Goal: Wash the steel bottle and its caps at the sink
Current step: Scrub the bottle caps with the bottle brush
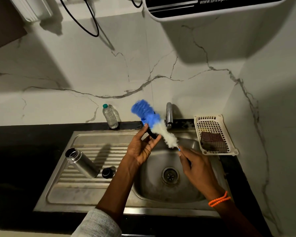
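From the head view: right hand point(197, 165) pinches the bottle brush point(154, 124) by its handle; left hand point(141, 147) holds a dark cap point(151, 133) against the bristles. The steel bottle point(82, 162) lies on the drainboard point(92, 189), mouth up-left, nearer the left hand.

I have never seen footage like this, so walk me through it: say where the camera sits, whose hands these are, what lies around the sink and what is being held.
There is one picture, taken by a camera on a person's head, looking down at a steel sink.

No machine here: both hands are the person's own. The left hand holds a small black cap. The right hand pinches the handle of a blue and white bottle brush, whose bristles press against that cap.

On the draining board lie the open steel bottle, on its side, and a second black cap. Behind stand a plastic water bottle and the tap. At right, a white basket holds a cloth.
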